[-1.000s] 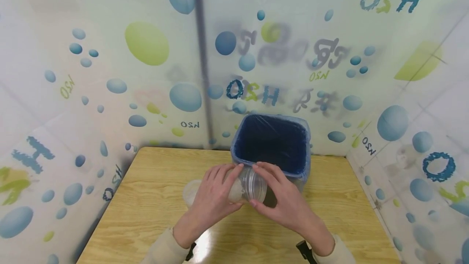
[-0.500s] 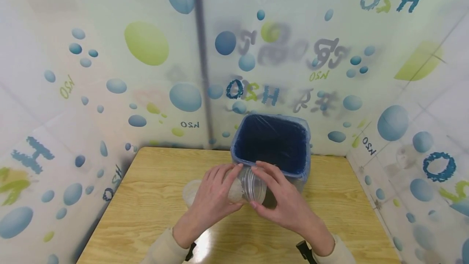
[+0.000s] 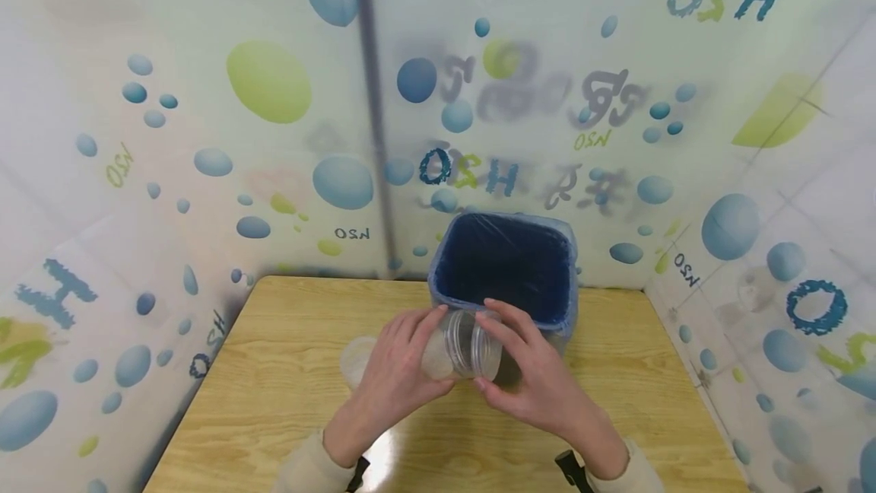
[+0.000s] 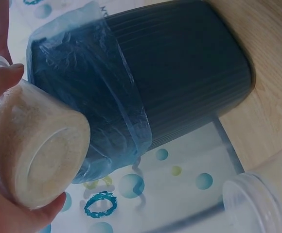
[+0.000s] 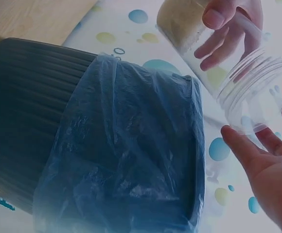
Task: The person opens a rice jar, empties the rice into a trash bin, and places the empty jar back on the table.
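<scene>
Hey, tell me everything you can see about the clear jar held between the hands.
The clear cylindrical jar looks like plastic, with a ridged neck and a ring on its base. Pale beige, grainy-looking contents lie toward the base; the neck end is see-through. It is tipped sideways above the light wooden table, in front of the dark blue ribbed bin. The left hand grips its body; the right hand holds a clear round lid at its mouth, though whether the two touch is unclear.

On my head-camera feed I see plain cream sleeves (image 3: pixel 309 464) reaching the wrists of the bare left hand (image 3: pixel 402 370) and right hand (image 3: pixel 541 380), with a small black strap-like piece (image 3: pixel 573 470) on the inner side of each sleeve.
</scene>
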The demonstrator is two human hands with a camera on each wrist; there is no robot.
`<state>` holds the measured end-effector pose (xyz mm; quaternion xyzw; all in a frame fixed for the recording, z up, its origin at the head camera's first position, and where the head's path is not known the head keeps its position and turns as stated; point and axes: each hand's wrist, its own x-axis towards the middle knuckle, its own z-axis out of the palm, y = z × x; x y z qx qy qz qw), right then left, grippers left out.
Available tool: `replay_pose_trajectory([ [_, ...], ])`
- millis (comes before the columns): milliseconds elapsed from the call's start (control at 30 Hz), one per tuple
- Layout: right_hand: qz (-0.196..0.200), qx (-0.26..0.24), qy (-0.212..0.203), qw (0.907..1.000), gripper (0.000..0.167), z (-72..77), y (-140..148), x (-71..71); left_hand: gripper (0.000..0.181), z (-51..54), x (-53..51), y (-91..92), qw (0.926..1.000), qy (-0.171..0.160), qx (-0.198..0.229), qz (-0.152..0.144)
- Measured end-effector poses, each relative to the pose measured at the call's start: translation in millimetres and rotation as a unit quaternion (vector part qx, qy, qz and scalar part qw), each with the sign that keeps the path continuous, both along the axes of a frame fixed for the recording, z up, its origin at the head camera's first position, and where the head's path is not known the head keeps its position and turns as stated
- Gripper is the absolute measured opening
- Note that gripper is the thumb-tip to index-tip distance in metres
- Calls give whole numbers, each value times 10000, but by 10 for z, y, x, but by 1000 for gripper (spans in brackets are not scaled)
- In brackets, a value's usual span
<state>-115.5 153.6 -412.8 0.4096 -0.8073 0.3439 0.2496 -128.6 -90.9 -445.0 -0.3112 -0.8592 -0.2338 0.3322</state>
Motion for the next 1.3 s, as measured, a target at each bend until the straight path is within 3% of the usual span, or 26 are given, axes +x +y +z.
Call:
replay_pose_trajectory([
  [133,51,-341,75,9994,67,-2,78,23,106,-2,9,-16,9998,-97,182,5],
  [367,-227,-642,137,9976,71,-33,294,66,105,-38,-12,-38,9992,-129,387,54],
  [600,-301,-1385,9,9899,77,-139,527,69,103,-62,-28,-62,9985,-81,515,139],
  [900,-957,-1941,-39,9763,69,-264,820,54,101,-80,-35,-124,9979,-107,614,189],
  [1300,-1968,-2177,-101,9559,81,-478,1072,-20,102,-99,-29,-163,9976,-130,637,250],
])
